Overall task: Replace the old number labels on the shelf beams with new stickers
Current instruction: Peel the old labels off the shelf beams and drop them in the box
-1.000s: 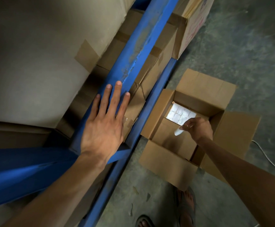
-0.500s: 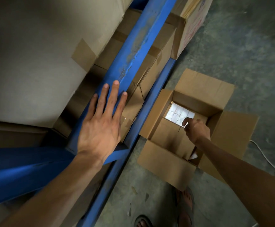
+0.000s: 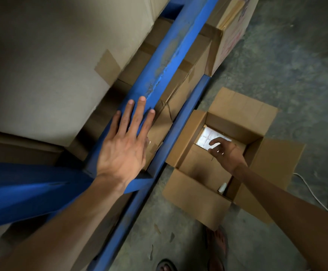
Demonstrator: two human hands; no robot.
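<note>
My left hand [image 3: 124,145] lies flat on the blue shelf beam [image 3: 171,53], fingers spread, holding nothing. My right hand [image 3: 226,153] reaches down into an open cardboard box [image 3: 243,112] on the floor, fingers apart just over a white sheet of stickers [image 3: 208,136] at the box bottom. A small white crumpled piece [image 3: 222,187] lies in the box's near corner. I cannot make out any number label on the beam.
Large taped cartons [image 3: 42,71] fill the shelf behind the beam. A lower blue beam [image 3: 186,106] runs beside the floor box. A white cable [image 3: 311,192] lies on the concrete floor at right. My sandalled feet [image 3: 217,245] stand near the box.
My right hand let go of a small white piece, which now lies in the box's near corner, and reached deeper toward the sticker sheet. My left hand stayed on the beam.
</note>
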